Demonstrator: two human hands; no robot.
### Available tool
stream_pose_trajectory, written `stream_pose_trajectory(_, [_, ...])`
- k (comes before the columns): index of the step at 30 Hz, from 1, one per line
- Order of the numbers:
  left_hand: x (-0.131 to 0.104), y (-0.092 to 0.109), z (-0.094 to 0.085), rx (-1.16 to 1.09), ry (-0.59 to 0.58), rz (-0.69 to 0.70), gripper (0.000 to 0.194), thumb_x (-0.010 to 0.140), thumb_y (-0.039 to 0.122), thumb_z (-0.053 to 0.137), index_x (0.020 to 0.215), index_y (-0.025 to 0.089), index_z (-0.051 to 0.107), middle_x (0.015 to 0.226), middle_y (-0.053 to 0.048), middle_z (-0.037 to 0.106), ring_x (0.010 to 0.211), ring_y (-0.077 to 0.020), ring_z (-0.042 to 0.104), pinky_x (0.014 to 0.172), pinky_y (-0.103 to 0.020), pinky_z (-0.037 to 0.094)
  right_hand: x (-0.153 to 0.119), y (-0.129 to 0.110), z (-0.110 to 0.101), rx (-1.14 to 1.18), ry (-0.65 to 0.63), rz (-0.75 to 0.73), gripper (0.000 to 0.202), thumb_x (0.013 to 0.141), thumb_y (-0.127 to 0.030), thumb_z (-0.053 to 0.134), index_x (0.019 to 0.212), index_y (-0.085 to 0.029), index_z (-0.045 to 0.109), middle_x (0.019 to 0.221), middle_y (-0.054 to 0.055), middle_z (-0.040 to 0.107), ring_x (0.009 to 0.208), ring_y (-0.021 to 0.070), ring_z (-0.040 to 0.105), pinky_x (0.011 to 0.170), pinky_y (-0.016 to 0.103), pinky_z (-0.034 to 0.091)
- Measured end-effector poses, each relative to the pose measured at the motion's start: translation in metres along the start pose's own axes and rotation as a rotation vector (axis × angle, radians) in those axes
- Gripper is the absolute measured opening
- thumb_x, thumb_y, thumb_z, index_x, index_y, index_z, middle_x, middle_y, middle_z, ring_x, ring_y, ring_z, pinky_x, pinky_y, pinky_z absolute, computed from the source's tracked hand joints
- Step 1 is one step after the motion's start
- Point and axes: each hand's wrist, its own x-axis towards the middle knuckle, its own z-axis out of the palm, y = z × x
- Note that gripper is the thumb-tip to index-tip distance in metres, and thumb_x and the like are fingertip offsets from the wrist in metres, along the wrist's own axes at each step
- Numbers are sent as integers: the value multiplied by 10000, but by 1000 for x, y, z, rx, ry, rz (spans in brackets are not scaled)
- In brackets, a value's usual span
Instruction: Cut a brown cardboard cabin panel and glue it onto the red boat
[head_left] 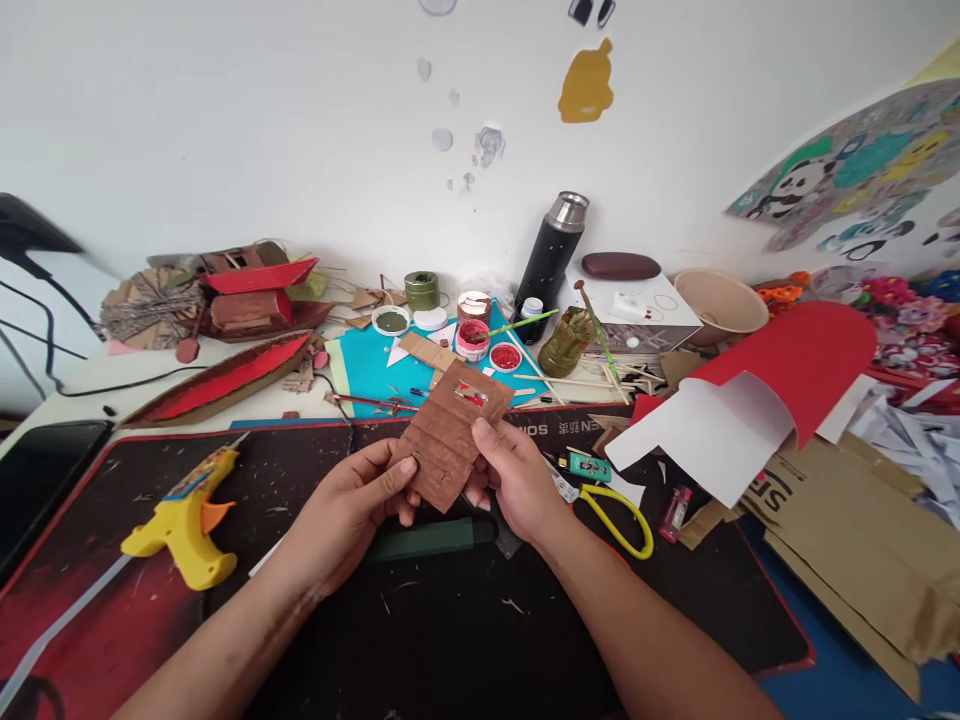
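A brown painted cardboard piece (450, 435) is held up at the centre, tilted, with a small cut-out near its top and slits lower down. My left hand (375, 485) pinches its lower left edge, thumb on the front face. On the right edge, my right hand (514, 475) grips it with the thumb on top and fingers behind. Below the cardboard, a dark green flat tool (424, 540) lies on the black mat (450, 640). Yellow-handled scissors (622, 515) rest right of my right hand.
A yellow glue gun (187, 525) lies left. Behind stand paint pots (472, 338), a black thermos (551, 250) and a brush jar (566, 342). Boat models (225, 380) sit back left; red paper (802, 350) and cardboard (862, 540) are at right.
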Motion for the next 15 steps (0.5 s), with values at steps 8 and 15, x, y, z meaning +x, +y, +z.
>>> stream_pose_trajectory(8, [0,-1,2,-27,50,30,357,755,447,913,843,142,748,756,-22,646,627,-88,547,532,-176,482,-1,2,2,-105,-101,-25,510,860,-697,733,897,-202,615,616,-39,604,415,91,514,355,202,335])
stream_pose_trajectory(15, [-2,3,3,-44,16,-5,362,711,414,945,870,135,778,723,-22,632,634,-102,553,506,-180,480,-4,1,4,-213,-97,16,533,876,-723,682,811,-202,588,556,-54,576,406,86,508,370,198,347])
